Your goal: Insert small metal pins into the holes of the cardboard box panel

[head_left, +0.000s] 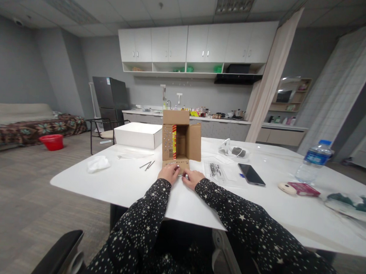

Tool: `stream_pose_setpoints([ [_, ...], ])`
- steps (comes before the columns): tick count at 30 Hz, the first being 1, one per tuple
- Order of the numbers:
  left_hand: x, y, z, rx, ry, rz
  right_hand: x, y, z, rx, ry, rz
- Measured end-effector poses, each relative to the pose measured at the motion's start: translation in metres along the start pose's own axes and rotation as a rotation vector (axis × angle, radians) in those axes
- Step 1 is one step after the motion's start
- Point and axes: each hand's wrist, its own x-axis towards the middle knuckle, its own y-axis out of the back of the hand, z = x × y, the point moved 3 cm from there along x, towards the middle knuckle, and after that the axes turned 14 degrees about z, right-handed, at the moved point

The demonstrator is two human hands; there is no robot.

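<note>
A small brown cardboard box [179, 141] lies on its side on the white table [132, 183], its open mouth facing me and its flaps spread. My left hand [169, 173] and my right hand [193, 178] rest together on the table at the box's lower flap [176, 163]. Both hands have curled fingers pinched around something small between them; what it is I cannot make out. Both sleeves are black with white stars.
A white flat box [137, 135] stands left of the cardboard box. Tweezers [147, 165] and a crumpled tissue [98, 164] lie to the left. To the right are a clear bag [218, 171], a phone [251, 174], a water bottle [313, 161] and a pink packet [303, 189].
</note>
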Motion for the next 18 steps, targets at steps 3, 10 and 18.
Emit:
stream_pose_setpoints([
  [3,0.0005,0.0005,-0.0004,-0.03,0.015,0.008,0.0003,0.0002,-0.0003,-0.007,-0.001,-0.007],
  [10,0.0008,0.0024,0.0006,-0.064,0.047,0.012,0.0013,-0.0021,0.0012,-0.016,0.019,0.006],
  [18,0.0013,0.0,-0.0027,-0.048,0.052,0.002,0.0011,-0.0024,0.0012,-0.001,0.0,-0.022],
])
